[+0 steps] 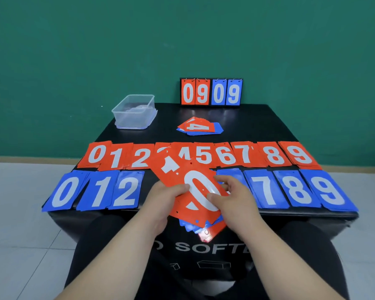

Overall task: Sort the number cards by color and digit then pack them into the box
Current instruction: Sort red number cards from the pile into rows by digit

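Observation:
Both hands hold a fanned stack of red and blue number cards (193,210) over the table's front edge, with a red 0 on top. My left hand (160,199) grips the stack's left side. My right hand (232,194) pinches the top red 0 card (200,187) at its right side. A row of red card piles (204,155) runs 0 to 9 across the table. Nearer me lies a row of blue card piles (100,192) showing 0, 1, 2 on the left and 7, 8, 9 on the right; its middle piles are hidden by my hands. A clear plastic box (134,111) stands at the back left.
A small loose pile of mixed cards (199,127) with a red 4 on top lies behind the red row. A flip scoreboard (211,92) reading 09 09 stands at the back edge. The black table (258,126) ends close to my knees.

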